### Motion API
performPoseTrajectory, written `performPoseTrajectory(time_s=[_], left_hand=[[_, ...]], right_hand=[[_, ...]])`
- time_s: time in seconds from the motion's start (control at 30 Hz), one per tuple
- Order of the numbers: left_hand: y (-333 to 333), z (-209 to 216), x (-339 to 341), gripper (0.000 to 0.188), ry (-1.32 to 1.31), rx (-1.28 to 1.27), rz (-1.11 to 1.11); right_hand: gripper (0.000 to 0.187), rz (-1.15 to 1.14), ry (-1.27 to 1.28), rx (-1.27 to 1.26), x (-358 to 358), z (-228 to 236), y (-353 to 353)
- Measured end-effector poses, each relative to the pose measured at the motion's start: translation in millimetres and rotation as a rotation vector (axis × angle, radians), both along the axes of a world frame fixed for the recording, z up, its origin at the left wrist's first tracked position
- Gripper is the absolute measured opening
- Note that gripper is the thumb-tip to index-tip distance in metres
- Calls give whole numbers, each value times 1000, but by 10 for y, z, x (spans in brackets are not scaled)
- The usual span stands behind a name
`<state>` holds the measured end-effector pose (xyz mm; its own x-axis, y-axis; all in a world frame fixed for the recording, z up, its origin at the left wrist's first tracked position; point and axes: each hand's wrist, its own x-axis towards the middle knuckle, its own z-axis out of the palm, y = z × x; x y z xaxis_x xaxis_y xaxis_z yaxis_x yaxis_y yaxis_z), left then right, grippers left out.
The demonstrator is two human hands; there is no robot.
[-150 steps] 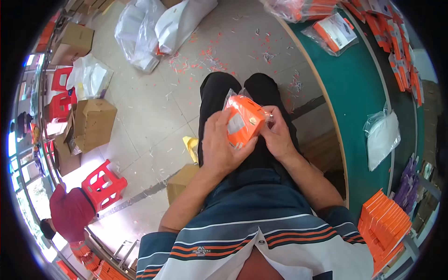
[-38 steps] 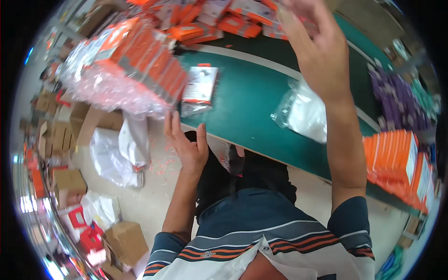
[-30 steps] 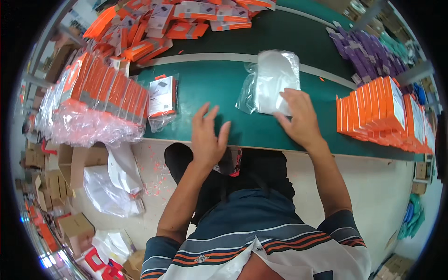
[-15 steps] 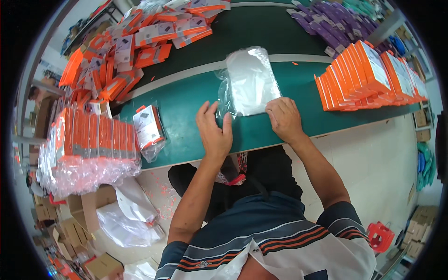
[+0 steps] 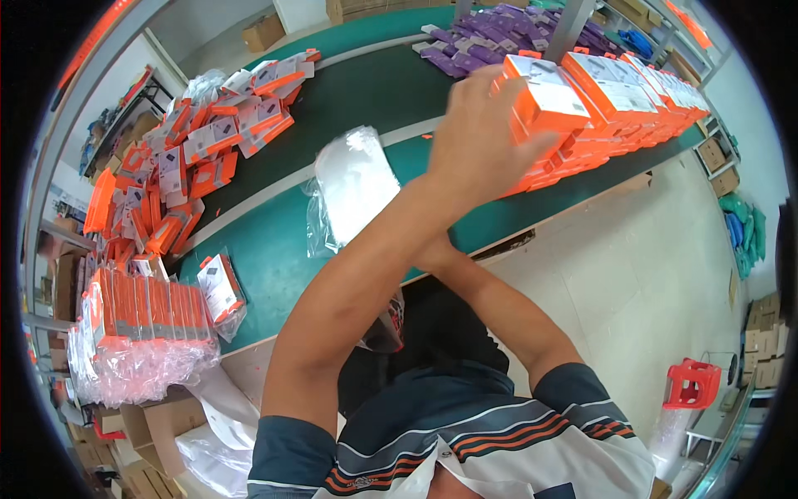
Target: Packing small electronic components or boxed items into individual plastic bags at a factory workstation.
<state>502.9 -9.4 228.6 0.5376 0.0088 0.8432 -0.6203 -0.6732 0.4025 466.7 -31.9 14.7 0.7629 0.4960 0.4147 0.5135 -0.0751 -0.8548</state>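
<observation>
My left hand (image 5: 482, 137) reaches across to the right, to the near left end of the stacked orange-and-white boxes (image 5: 553, 104). Its fingers and thumb are spread beside the end box, slightly blurred; no box is seen lifted. Below the left forearm, my right hand (image 5: 434, 254) is mostly covered, its fingers out of sight. A pile of clear plastic bags (image 5: 353, 187) lies on the green table, partly behind the left forearm. One bagged box (image 5: 221, 287) lies on the left part of the table.
Bagged orange boxes (image 5: 150, 308) stand in a row at the left. Loose orange-and-white cartons (image 5: 208, 141) are heaped behind on the dark belt (image 5: 357, 87). Purple packages (image 5: 490, 37) lie at the far right, near a grey metal post (image 5: 569, 29). A red stool (image 5: 692, 382) stands on the floor.
My left hand has swung from the bag pile over to the stacked boxes on the right. My right hand has left the bags' edge and drawn under the left forearm. The view has turned right.
</observation>
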Motion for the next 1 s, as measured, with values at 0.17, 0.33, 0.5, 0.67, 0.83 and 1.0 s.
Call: performPoseTrajectory(time_s=[0.17, 0.33, 0.5, 0.67, 0.83, 1.0], left_hand=[[-341, 156, 421, 63, -18, 470, 117], [-317, 430, 470, 80, 506, 338, 51], [-433, 1060, 444, 87, 817, 240, 89], [-380, 1001, 636, 81, 987, 2, 0], [68, 702, 663, 53, 744, -254, -316], [912, 512, 253, 40, 742, -920, -538]], right_hand=[[50, 75, 78, 111, -29, 57, 46], [42, -37, -455, -169, 80, -49, -16], [36, 13, -359, -96, 113, -173, 17], [26, 24, -301, 44, 96, 4, 1], [18, -56, -529, -38, 94, 186, -53], [10, 0, -537, -195, 99, 205, -63]])
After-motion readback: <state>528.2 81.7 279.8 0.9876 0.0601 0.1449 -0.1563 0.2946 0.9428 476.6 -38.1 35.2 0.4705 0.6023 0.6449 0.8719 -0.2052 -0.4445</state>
